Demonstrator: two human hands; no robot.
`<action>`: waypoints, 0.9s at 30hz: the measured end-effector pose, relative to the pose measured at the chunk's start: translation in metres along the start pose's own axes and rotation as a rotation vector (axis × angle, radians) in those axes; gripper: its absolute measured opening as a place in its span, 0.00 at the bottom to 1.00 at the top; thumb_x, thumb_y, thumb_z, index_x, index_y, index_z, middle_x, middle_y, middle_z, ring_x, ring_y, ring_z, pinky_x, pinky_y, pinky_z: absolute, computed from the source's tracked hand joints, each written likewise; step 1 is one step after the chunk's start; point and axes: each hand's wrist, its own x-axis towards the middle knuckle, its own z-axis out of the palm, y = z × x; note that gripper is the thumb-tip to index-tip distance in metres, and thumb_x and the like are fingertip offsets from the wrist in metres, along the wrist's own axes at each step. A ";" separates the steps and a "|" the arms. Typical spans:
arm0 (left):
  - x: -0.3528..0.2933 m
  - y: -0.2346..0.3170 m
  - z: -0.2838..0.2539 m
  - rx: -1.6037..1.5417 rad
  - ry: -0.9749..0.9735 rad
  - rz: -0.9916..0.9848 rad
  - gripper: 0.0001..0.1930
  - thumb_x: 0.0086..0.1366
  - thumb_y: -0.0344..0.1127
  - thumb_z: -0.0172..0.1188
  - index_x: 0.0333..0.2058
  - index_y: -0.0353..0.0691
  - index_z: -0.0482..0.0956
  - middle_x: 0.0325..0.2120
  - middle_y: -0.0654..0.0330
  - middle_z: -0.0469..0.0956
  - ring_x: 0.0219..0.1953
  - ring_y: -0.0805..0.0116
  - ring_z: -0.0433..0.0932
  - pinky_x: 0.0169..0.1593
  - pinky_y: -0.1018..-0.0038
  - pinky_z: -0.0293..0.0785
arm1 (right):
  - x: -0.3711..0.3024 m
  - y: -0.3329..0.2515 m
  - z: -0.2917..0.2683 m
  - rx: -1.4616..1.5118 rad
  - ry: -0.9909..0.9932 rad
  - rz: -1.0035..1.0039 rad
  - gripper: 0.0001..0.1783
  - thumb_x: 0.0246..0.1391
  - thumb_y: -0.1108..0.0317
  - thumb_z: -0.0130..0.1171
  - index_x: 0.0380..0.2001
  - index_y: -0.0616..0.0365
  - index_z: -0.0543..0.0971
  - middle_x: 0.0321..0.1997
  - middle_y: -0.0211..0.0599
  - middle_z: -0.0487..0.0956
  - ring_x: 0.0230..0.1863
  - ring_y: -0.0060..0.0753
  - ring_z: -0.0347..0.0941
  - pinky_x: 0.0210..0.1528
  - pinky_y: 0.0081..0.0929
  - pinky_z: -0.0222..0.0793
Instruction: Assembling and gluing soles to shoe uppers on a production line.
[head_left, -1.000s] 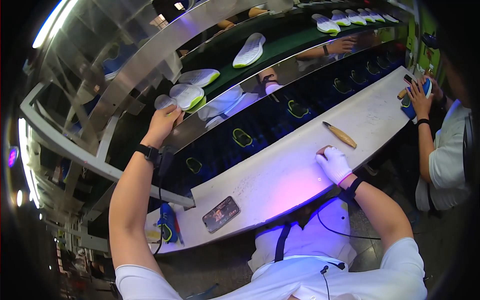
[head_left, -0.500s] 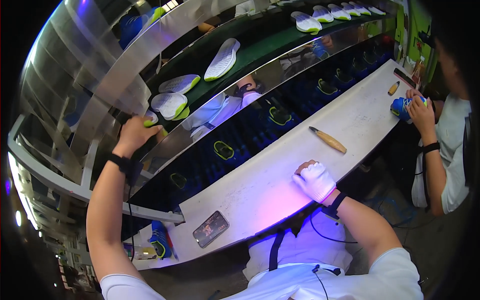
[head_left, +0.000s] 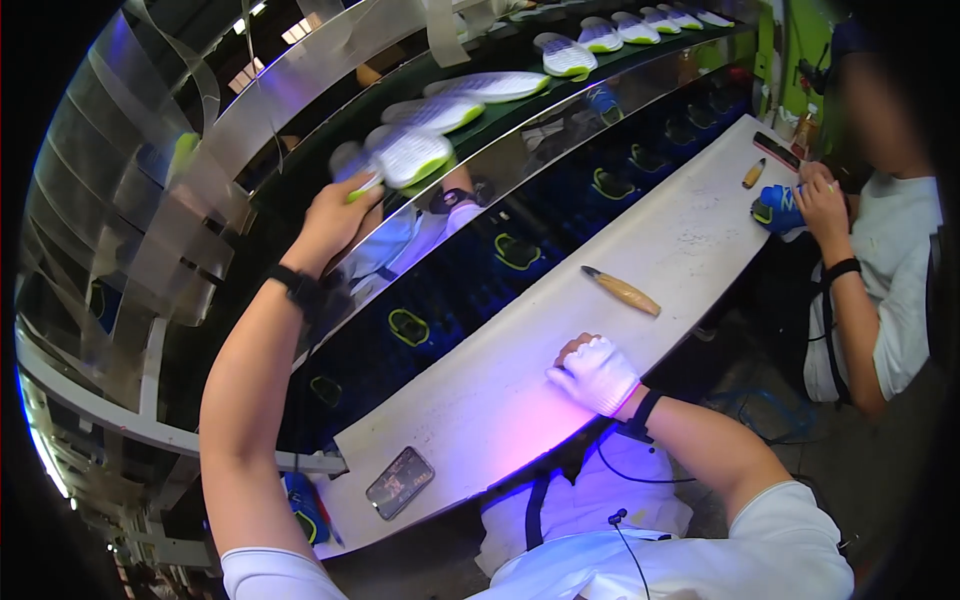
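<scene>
Up at the green conveyor belt, my bare left hand is closed on the lime-green edge of a shoe sole, at the near end of a bunch of soles. White soles with lime edges, such as this sole, lie against and over one another beside it. A motion blur softens them. My right hand, in a white fingerless glove, rests on the white bench with its fingers curled and no object visible in it. Beyond it lies a knife with a wooden handle.
A phone and a blue shoe are at the bench's left end. More soles line the belt farther right. Below the belt, dark shoes stand in a row. At right a co-worker handles a blue shoe.
My left hand has moved rightward along the belt, and the nearer soles now sit bunched together closer to the far row. My right hand stays on the bench. The view has shifted slightly.
</scene>
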 end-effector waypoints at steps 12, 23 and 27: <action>-0.190 0.130 0.038 0.011 0.373 0.729 0.19 0.63 0.25 0.71 0.53 0.35 0.83 0.50 0.47 0.86 0.52 0.44 0.85 0.56 0.54 0.82 | -0.058 0.016 -0.043 0.199 -0.125 0.067 0.19 0.62 0.50 0.64 0.34 0.55 0.88 0.38 0.45 0.86 0.45 0.50 0.83 0.52 0.45 0.79; -0.314 0.092 0.222 -0.279 -0.339 0.567 0.24 0.69 0.47 0.71 0.60 0.45 0.84 0.65 0.53 0.78 0.74 0.43 0.67 0.75 0.51 0.62 | -0.022 0.013 -0.059 0.154 -0.020 -0.018 0.25 0.66 0.48 0.60 0.41 0.63 0.86 0.45 0.51 0.86 0.51 0.54 0.82 0.60 0.45 0.76; -0.258 0.037 0.180 -0.336 0.013 0.325 0.20 0.67 0.40 0.71 0.55 0.41 0.85 0.55 0.50 0.83 0.60 0.48 0.79 0.65 0.57 0.73 | -0.010 0.007 -0.025 0.177 -0.063 0.137 0.25 0.63 0.50 0.64 0.49 0.63 0.84 0.49 0.55 0.85 0.56 0.59 0.78 0.62 0.49 0.73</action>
